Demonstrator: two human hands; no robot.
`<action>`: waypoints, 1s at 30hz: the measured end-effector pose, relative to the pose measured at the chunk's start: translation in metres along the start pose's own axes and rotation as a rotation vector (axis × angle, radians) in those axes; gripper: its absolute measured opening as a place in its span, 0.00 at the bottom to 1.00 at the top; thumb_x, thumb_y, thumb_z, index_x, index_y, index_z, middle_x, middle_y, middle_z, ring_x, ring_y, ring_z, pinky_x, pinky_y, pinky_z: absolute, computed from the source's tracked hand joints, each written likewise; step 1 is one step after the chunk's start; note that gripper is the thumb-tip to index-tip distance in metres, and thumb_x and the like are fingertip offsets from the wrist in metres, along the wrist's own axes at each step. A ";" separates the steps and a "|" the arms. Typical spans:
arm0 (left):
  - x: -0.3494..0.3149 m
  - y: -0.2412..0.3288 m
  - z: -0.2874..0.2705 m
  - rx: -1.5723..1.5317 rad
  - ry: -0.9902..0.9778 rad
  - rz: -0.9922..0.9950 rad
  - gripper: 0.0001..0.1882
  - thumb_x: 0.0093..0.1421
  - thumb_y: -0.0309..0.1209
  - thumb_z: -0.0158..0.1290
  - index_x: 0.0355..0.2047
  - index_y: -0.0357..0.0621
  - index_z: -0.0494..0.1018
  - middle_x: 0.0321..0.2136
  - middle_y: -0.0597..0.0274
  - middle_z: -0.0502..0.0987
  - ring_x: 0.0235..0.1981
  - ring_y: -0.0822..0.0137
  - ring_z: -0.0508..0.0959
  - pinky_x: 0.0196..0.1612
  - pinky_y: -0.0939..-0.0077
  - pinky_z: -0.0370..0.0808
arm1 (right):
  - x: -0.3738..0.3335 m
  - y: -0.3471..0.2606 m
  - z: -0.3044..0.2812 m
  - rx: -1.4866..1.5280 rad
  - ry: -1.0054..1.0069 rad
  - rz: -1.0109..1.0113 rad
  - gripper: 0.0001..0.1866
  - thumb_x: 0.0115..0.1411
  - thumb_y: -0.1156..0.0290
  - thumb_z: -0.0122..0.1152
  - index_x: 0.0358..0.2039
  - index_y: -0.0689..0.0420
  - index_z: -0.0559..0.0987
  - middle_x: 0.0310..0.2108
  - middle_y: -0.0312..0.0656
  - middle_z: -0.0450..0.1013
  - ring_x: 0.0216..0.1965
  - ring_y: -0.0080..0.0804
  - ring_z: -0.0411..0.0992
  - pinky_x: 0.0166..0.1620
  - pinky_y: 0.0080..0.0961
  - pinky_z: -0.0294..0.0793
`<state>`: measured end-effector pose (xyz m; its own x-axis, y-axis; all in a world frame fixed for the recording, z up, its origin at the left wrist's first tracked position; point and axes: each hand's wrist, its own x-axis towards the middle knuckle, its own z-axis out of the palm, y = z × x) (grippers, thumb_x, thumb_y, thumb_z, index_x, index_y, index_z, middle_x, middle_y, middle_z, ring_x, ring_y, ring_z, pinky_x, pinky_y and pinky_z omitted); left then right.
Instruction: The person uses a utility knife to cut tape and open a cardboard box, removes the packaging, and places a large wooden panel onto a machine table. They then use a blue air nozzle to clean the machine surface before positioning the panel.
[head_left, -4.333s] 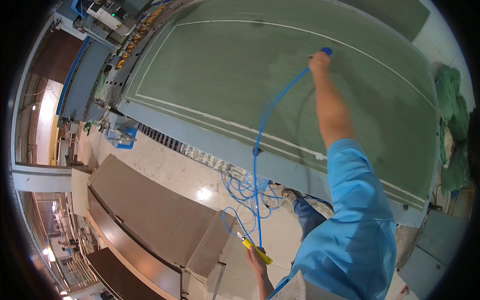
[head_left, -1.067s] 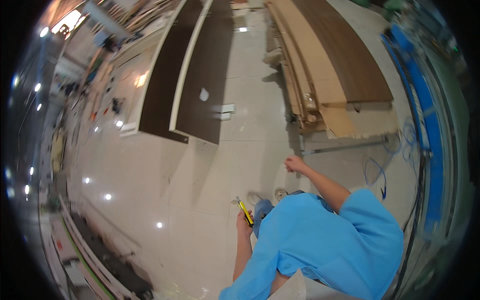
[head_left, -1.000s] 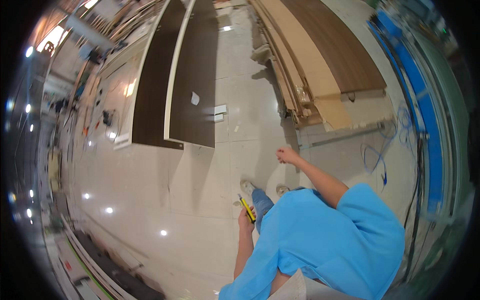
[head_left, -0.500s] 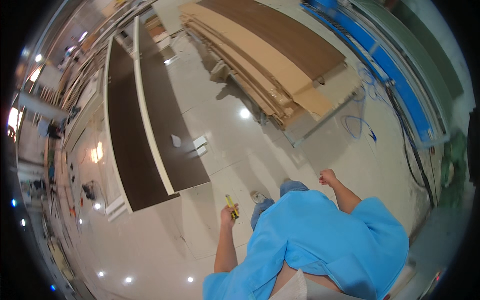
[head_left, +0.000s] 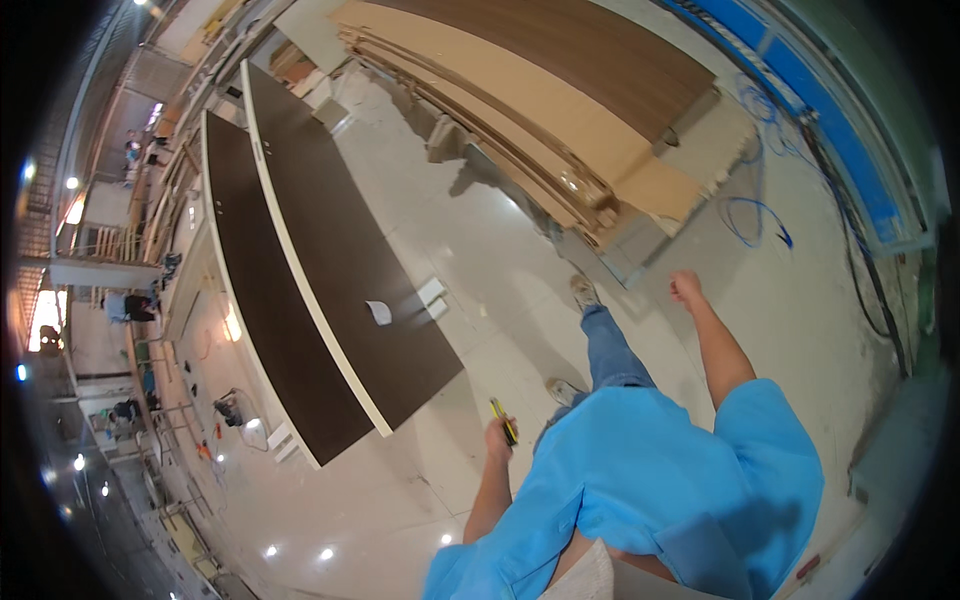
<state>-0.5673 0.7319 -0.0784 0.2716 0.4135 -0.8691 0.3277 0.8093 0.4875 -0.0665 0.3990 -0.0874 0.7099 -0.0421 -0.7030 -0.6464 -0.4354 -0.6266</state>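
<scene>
My left hand (head_left: 497, 438) is closed around a yellow and black utility knife (head_left: 503, 418), which sticks up past the fingers. It hangs low at my left side, over the floor. My right hand (head_left: 685, 288) swings out ahead on the right, fingers curled into a loose fist with nothing showing in it. Nearest to the left hand are two long dark brown panels with pale edges: a right panel (head_left: 345, 235) and a left panel (head_left: 262, 255). A crumpled white scrap (head_left: 378, 312) and a small white block (head_left: 432, 292) lie on or beside the right panel.
A stack of cardboard (head_left: 520, 120) with a brown board (head_left: 590, 50) on top stands ahead, its corner near my front foot. Blue hose (head_left: 755, 215) loops on the floor at right, beside a long blue machine frame (head_left: 840, 120). A power tool (head_left: 228, 408) lies at left.
I have stepped forward, one foot now reaching toward the cardboard stack. My right hand has swung forward and up. The knife stays in my left hand; the panels sit closer in view.
</scene>
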 end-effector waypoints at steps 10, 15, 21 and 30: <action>-0.038 0.072 0.090 0.305 0.263 -0.187 0.08 0.65 0.32 0.47 0.37 0.39 0.69 0.27 0.54 0.77 0.21 0.68 0.74 0.24 0.75 0.74 | 0.241 -0.220 0.028 -0.917 -0.127 0.065 0.20 0.58 0.62 0.57 0.44 0.64 0.75 0.32 0.54 0.77 0.29 0.37 0.78 0.32 0.31 0.79; -0.024 0.164 0.190 0.253 0.191 0.029 0.10 0.65 0.30 0.46 0.44 0.40 0.69 0.29 0.58 0.77 0.24 0.73 0.74 0.30 0.76 0.74 | 0.260 -0.291 0.002 -0.682 -0.321 0.268 0.29 0.57 0.57 0.60 0.49 0.70 0.70 0.32 0.56 0.77 0.30 0.43 0.78 0.33 0.33 0.79; -0.010 0.222 0.284 0.414 0.058 0.101 0.11 0.65 0.31 0.48 0.45 0.40 0.69 0.30 0.60 0.77 0.27 0.73 0.74 0.33 0.77 0.73 | 0.283 -0.303 0.037 -0.260 0.234 -0.181 0.51 0.55 0.48 0.63 0.66 0.69 0.48 0.64 0.62 0.52 0.65 0.52 0.55 0.63 0.38 0.58; -0.010 0.185 0.244 0.517 0.160 -0.028 0.12 0.64 0.32 0.49 0.45 0.40 0.69 0.29 0.60 0.76 0.27 0.72 0.74 0.32 0.76 0.73 | 0.256 -0.281 0.049 -0.298 0.309 -0.157 0.43 0.57 0.46 0.59 0.66 0.56 0.56 0.57 0.54 0.67 0.57 0.49 0.68 0.58 0.39 0.65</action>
<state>-0.2881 0.7761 0.0408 0.1280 0.4859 -0.8646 0.7462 0.5271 0.4067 0.2828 0.5547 -0.1080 0.8721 -0.2014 -0.4460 -0.4478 -0.6958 -0.5615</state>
